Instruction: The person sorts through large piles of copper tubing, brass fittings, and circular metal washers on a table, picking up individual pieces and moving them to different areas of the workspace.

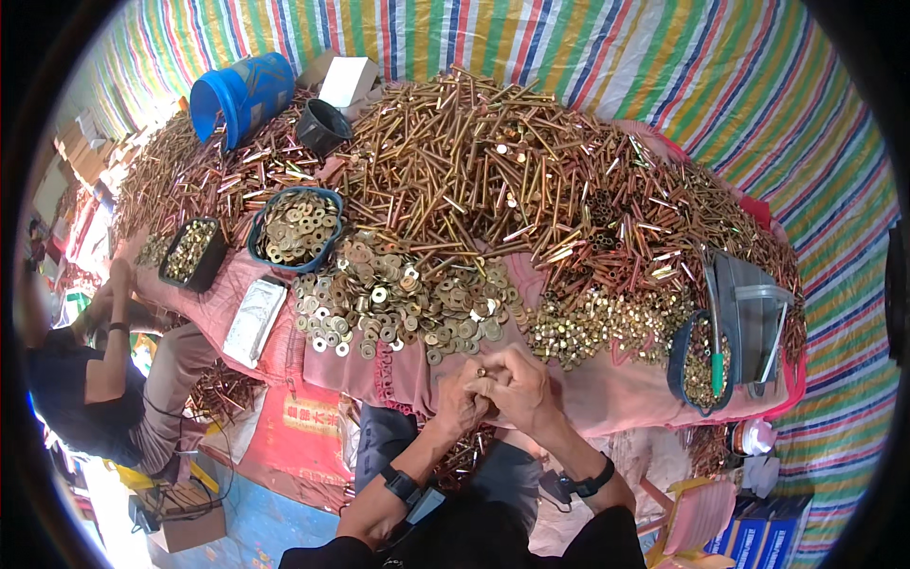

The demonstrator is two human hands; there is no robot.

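My left hand [458, 400] and my right hand [518, 387] meet at the table's front edge, thumbs and fingers pinched together. A small brass-coloured metal fastener [482, 372] shows its end between the fingertips. The rest of it is hidden by the fingers. Just beyond my hands lies a loose spread of flat washers [379, 296]. To their right is a heap of small yellowish nuts [607, 327]. Behind both rises a big pile of long bronze-coloured bolts and sleeves [474, 171].
A blue tub [254, 252] of washers, a dark tub [220, 254] of small nuts and a silver packet [256, 321] stand left. At the right are another tub [677, 365] and a grey scoop-like bin [749, 313]. A blue bucket [213, 109] lies far left. Another person [90, 394] sits left.
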